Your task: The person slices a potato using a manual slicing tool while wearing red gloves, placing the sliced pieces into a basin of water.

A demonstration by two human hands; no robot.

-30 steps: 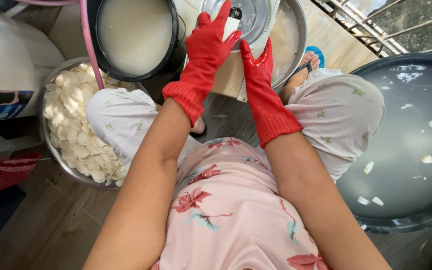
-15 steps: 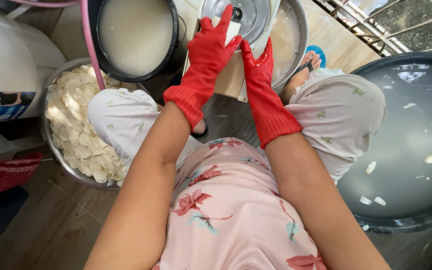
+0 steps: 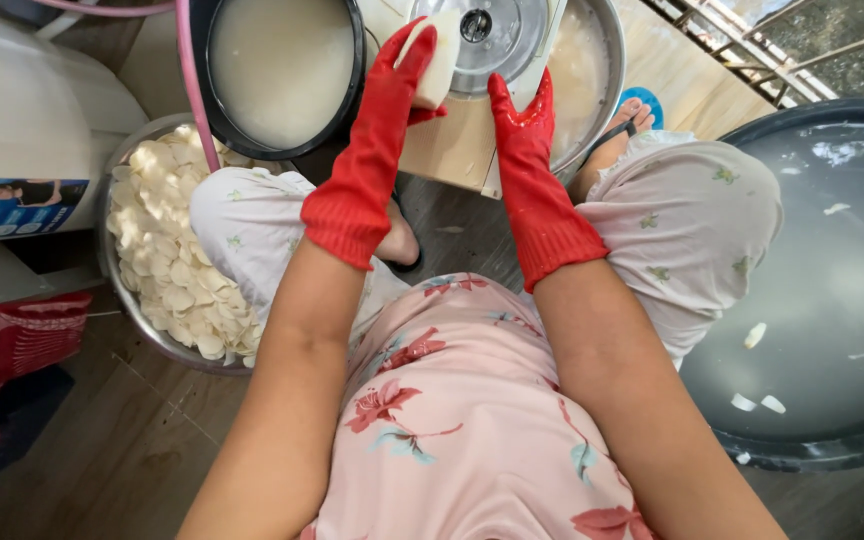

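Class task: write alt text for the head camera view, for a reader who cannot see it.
Seen from above, a seated person in red rubber gloves presses a pale white chunk with the left hand against a round metal slicer disc, the right hand beside it. A metal bowl of pale slices sits left, a dark water tub right.

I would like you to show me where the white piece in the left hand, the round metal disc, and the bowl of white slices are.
white piece (image 3: 436, 62), head view, on its pale front face.
round metal disc (image 3: 500, 32), head view, on its shiny face.
bowl of white slices (image 3: 142, 330), head view, on its metal rim.
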